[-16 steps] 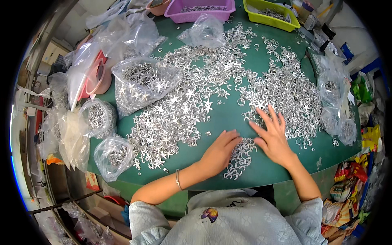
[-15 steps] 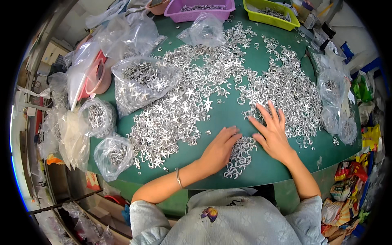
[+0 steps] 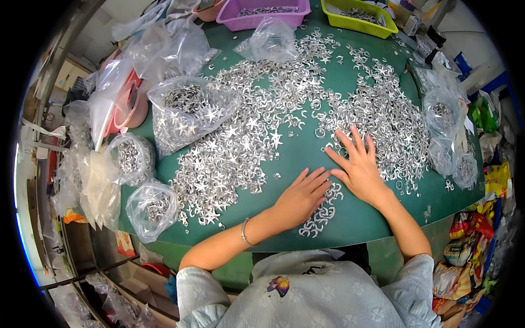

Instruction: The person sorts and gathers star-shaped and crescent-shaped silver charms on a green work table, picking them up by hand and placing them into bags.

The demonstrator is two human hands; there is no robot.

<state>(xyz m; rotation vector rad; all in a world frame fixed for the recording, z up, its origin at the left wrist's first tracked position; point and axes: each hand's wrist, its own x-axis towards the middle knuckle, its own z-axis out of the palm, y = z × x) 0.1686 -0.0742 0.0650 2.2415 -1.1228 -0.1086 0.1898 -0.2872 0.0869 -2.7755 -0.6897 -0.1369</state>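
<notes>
My left hand (image 3: 301,200) lies palm down with its fingers stretched out, partly over a small heap of silvery crescent-shaped metal pieces (image 3: 317,220) close to the table's near edge. Just right of it, my right hand (image 3: 359,174) is spread open, its fingertips at the near edge of a big pile of silvery crescents and rings (image 3: 385,117). The right thumb comes close to the left fingertips. Neither hand visibly grips a piece. A second large pile, with star-shaped pieces (image 3: 229,133) among the crescents, spreads to the left. Anything beneath the palms is hidden.
Clear plastic bags of metal pieces stand at the left (image 3: 191,109) and right (image 3: 443,112) of the green table (image 3: 262,210). A purple basket (image 3: 262,21) and a yellow-green basket (image 3: 358,23) sit at the back. A pink tub (image 3: 134,112) is at left.
My right hand has shifted slightly away from me and to the left. My left fingers have straightened and spread toward the right thumb, covering part of the small heap.
</notes>
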